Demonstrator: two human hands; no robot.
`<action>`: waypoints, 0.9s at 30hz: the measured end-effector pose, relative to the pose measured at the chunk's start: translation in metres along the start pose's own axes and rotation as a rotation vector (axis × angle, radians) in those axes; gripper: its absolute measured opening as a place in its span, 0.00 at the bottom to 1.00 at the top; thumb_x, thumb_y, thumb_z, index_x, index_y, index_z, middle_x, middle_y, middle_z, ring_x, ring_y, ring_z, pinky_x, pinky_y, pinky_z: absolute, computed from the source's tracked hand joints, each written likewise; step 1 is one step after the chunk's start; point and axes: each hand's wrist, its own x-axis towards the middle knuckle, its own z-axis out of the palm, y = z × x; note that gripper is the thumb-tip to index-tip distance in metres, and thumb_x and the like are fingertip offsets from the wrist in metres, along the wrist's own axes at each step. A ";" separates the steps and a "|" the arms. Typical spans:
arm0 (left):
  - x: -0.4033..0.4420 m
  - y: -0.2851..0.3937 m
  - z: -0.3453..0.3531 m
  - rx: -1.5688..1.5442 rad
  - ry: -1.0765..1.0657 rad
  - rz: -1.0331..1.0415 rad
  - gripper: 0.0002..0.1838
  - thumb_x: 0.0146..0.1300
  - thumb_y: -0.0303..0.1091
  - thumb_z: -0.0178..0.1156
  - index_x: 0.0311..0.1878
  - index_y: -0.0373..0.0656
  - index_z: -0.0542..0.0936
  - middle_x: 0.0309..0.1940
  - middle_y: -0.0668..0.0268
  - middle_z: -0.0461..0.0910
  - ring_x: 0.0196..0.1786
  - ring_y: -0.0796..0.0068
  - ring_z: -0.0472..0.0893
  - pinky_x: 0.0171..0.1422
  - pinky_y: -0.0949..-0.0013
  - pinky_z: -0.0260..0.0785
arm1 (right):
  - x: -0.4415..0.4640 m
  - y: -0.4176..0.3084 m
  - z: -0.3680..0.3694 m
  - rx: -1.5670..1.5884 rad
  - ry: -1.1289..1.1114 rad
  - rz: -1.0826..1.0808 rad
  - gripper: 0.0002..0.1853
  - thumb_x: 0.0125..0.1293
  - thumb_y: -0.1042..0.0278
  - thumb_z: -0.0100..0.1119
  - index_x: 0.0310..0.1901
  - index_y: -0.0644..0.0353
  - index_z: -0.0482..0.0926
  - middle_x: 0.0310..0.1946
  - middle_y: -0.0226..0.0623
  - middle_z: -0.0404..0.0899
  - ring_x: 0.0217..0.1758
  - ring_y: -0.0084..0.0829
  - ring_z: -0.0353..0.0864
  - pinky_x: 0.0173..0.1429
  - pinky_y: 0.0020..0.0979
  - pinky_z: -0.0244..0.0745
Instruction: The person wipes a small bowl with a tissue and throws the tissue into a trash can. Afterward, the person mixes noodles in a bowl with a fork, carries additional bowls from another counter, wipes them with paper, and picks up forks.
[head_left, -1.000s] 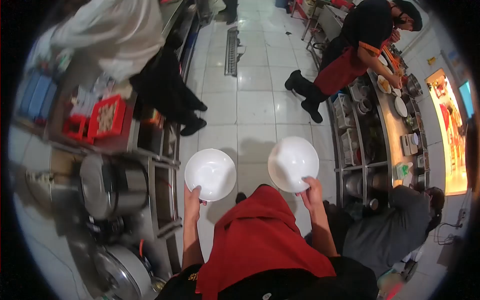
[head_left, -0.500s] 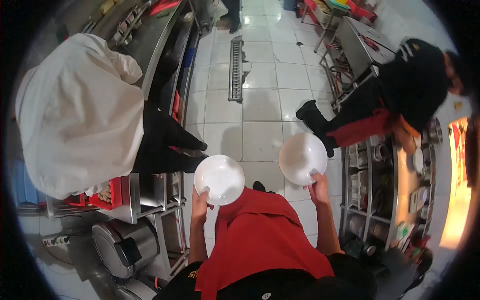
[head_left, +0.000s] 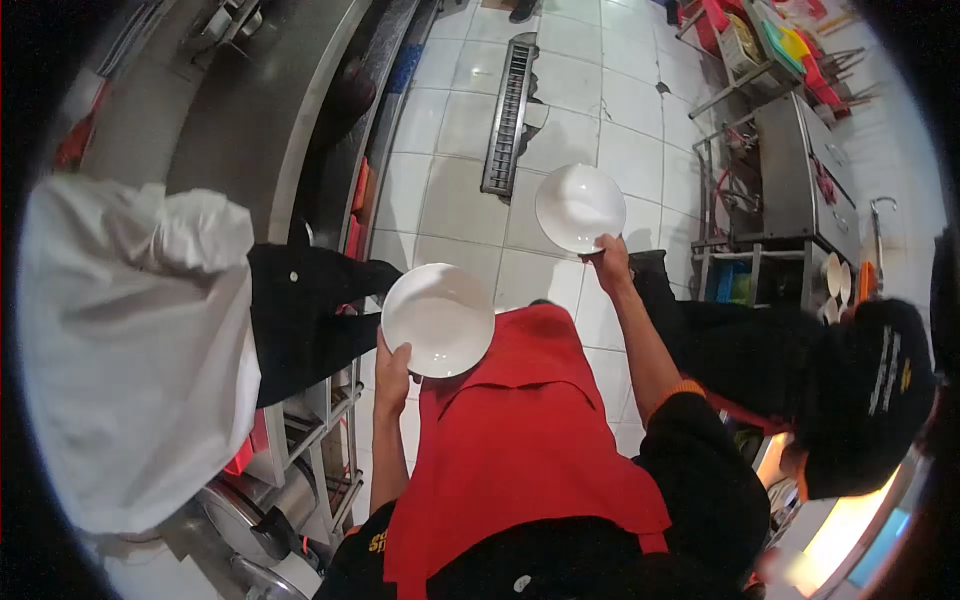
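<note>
My left hand (head_left: 393, 370) grips the near rim of a round white bowl (head_left: 438, 320), thumb over the edge, just in front of my red apron (head_left: 500, 410). Farther forward and to the right, my right hand (head_left: 610, 262) pinches the rim of a second white bowl (head_left: 580, 208) and holds it out over the tiled floor. Both bowls face upward, and nothing shows inside them. The fingers beneath each bowl are mostly hidden.
A person in a white top (head_left: 140, 350) stands close on my left by a steel counter (head_left: 240, 130). Another person in black (head_left: 860, 390) bends at my right. Ahead, a floor drain grate (head_left: 508, 120) crosses the white tiles. A steel cabinet (head_left: 800, 170) stands right.
My right hand has carried its bowl forward and slightly left. The left bowl is a little higher in view. The view has moved forward past the co-workers, with the drain now nearer.
</note>
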 end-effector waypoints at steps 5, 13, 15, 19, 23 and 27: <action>0.058 0.033 0.008 0.036 0.127 0.021 0.30 0.65 0.27 0.47 0.71 0.36 0.58 0.59 0.55 0.70 0.60 0.68 0.71 0.65 0.66 0.63 | 0.158 0.017 0.008 -0.052 0.064 0.038 0.21 0.60 0.71 0.47 0.56 0.65 0.64 0.33 0.43 0.77 0.26 0.35 0.79 0.27 0.33 0.75; 0.113 0.096 0.099 -0.074 0.554 -0.224 0.31 0.62 0.32 0.51 0.70 0.38 0.62 0.51 0.59 0.75 0.40 0.74 0.77 0.28 0.74 0.67 | 0.387 0.041 0.050 -0.609 0.217 0.210 0.25 0.64 0.72 0.44 0.63 0.62 0.58 0.37 0.52 0.79 0.28 0.41 0.82 0.30 0.40 0.78; 0.128 0.110 0.125 -0.160 0.649 -0.266 0.30 0.62 0.31 0.52 0.69 0.38 0.62 0.49 0.59 0.76 0.40 0.73 0.77 0.29 0.73 0.67 | 0.444 0.070 0.051 -1.073 0.353 0.215 0.31 0.62 0.70 0.49 0.66 0.65 0.54 0.43 0.62 0.79 0.41 0.55 0.83 0.47 0.50 0.78; 0.149 0.121 0.153 -0.180 0.675 -0.305 0.31 0.61 0.30 0.52 0.70 0.39 0.62 0.48 0.59 0.76 0.40 0.72 0.77 0.30 0.72 0.68 | 0.506 0.080 0.074 -1.182 0.325 0.284 0.32 0.62 0.69 0.51 0.65 0.69 0.53 0.45 0.64 0.78 0.48 0.61 0.80 0.55 0.52 0.74; 0.184 0.154 0.190 -0.180 0.766 -0.319 0.29 0.60 0.30 0.51 0.66 0.41 0.62 0.44 0.60 0.75 0.28 0.72 0.75 0.20 0.71 0.62 | 0.543 0.085 0.088 -1.322 0.375 0.283 0.30 0.64 0.69 0.53 0.64 0.67 0.55 0.46 0.61 0.77 0.48 0.59 0.81 0.53 0.51 0.76; 0.182 0.125 0.174 0.086 0.666 -0.506 0.32 0.60 0.29 0.50 0.70 0.38 0.61 0.58 0.55 0.72 0.53 0.62 0.76 0.54 0.62 0.71 | 0.552 0.069 0.099 -1.370 0.326 0.192 0.28 0.65 0.73 0.51 0.65 0.65 0.56 0.51 0.61 0.72 0.48 0.61 0.80 0.53 0.52 0.76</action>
